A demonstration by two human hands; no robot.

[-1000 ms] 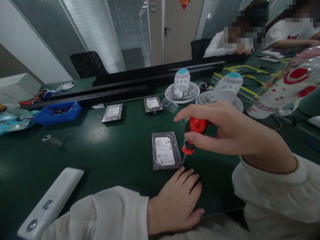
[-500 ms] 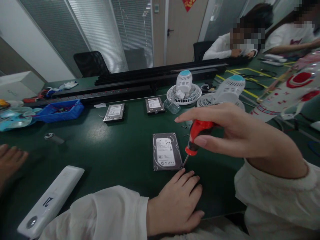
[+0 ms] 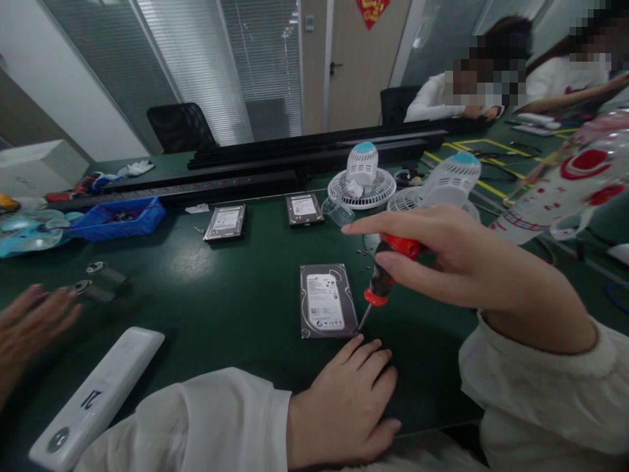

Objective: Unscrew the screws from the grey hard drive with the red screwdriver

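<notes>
A hard drive [image 3: 327, 300] lies label up on the green table [image 3: 221, 301] in front of me. My right hand [image 3: 442, 255] is closed round the handle of a red and black screwdriver [image 3: 386, 275], whose tip meets the drive's near right corner. My left hand [image 3: 348, 400] rests flat on the table just below that corner, fingers stretched out and holding nothing, the fingertips close to the screwdriver tip.
Two more hard drives [image 3: 225, 222] [image 3: 304, 208] lie further back, near two white fans [image 3: 361, 176] [image 3: 449, 180] and a clear cup [image 3: 338, 211]. A blue bin [image 3: 118, 219] sits at left. Another person's hand [image 3: 29, 321] reaches in by small cylinders [image 3: 93, 282]. A white device [image 3: 93, 400] lies near left.
The other person's hand at left has come further in and a second small cylinder now lies there. My right hand has turned the screwdriver slightly; my left hand stays put.
</notes>
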